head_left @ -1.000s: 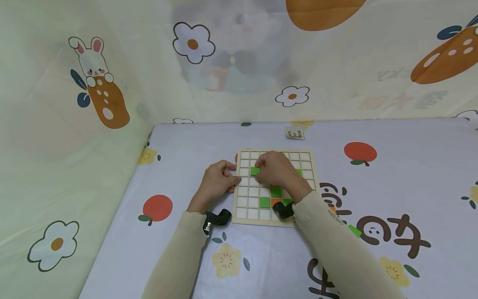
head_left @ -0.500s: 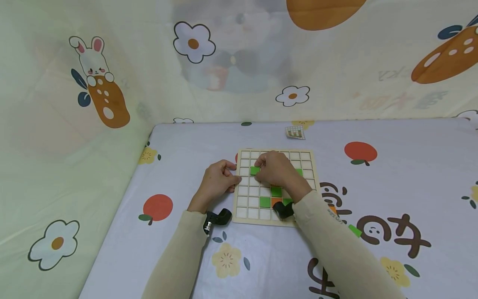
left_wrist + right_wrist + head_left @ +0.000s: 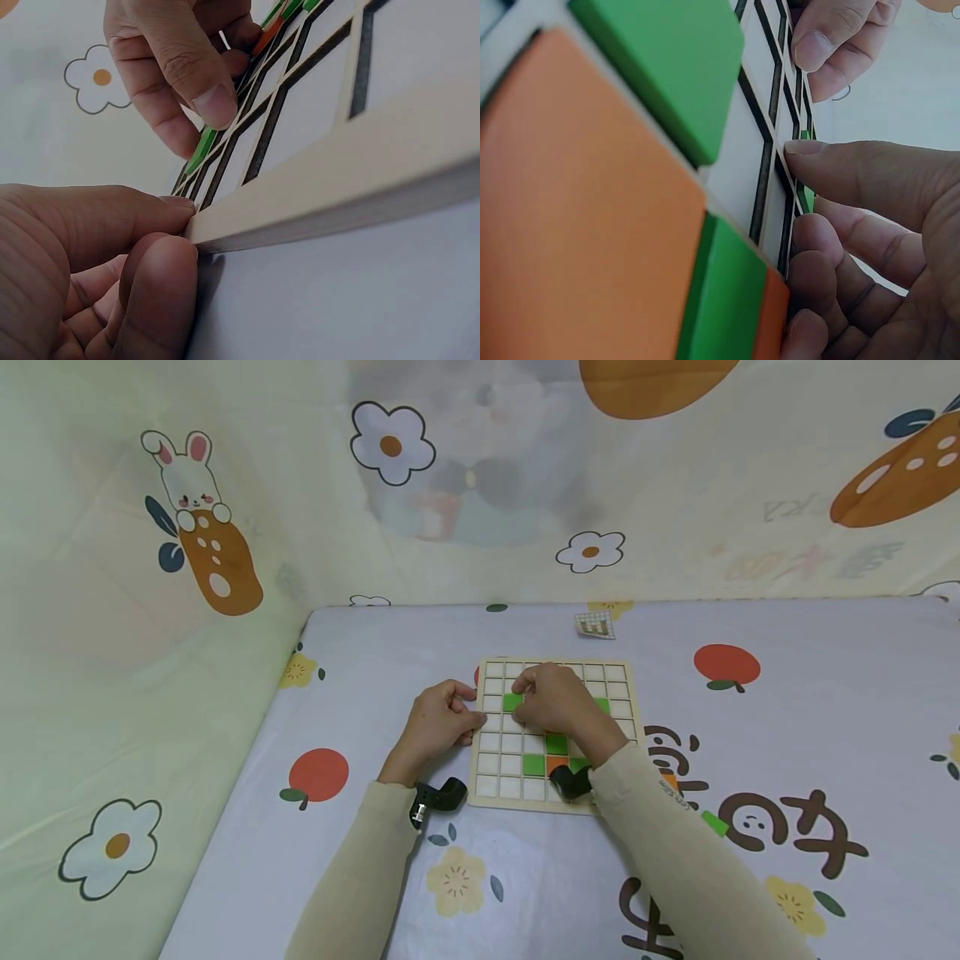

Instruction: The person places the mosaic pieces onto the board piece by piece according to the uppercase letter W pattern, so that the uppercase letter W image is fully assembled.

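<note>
A square wooden grid board (image 3: 489, 787) with white cells lies on the table. My left hand (image 3: 435, 724) holds its left edge; in the left wrist view the thumb (image 3: 150, 214) lies on the rim with a curled finger at the side. Over the upper middle of the board, my right hand (image 3: 555, 700) has thumb and fingers around a green square tile (image 3: 512, 702), seen edge-on as a green tile (image 3: 805, 193) in the right wrist view. Lower down sit a green tile (image 3: 533, 765) and an orange tile (image 3: 556, 762). The right hand and forearm hide part of the board.
A small card with a printed grid (image 3: 596, 625) lies beyond the board. To the right, near the right sleeve, are a loose orange tile (image 3: 669, 782) and a loose green tile (image 3: 714, 823). A patterned cloth wall (image 3: 480, 577) rises behind the table.
</note>
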`<state>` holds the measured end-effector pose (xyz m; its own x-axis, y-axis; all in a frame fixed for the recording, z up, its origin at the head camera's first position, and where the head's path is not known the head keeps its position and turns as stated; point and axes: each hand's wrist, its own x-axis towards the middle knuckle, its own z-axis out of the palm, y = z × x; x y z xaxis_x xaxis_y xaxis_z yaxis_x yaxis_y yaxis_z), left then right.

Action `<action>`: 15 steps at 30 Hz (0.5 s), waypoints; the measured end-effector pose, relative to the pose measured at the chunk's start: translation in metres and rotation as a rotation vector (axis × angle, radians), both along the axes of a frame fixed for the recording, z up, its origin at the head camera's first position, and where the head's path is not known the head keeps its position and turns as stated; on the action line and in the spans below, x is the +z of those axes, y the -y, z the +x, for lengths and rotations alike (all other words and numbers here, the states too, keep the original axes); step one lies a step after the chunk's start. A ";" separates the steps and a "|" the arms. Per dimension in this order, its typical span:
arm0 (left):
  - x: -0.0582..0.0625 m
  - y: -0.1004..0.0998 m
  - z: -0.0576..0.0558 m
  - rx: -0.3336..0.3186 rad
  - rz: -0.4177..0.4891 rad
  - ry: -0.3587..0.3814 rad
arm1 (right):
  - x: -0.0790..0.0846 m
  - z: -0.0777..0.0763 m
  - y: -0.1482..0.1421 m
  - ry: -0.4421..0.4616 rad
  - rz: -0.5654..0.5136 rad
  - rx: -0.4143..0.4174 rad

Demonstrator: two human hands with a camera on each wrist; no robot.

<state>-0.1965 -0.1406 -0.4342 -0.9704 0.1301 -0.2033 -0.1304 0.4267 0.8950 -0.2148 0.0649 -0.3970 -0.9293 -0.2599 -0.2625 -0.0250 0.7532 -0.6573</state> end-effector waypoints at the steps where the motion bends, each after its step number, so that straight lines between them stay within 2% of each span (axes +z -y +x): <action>1: 0.000 0.000 0.000 0.000 -0.001 0.000 | 0.000 0.000 0.000 -0.002 0.000 0.000; 15: 0.002 0.000 0.001 -0.001 0.000 0.000 | 0.000 0.002 -0.001 -0.015 0.009 0.017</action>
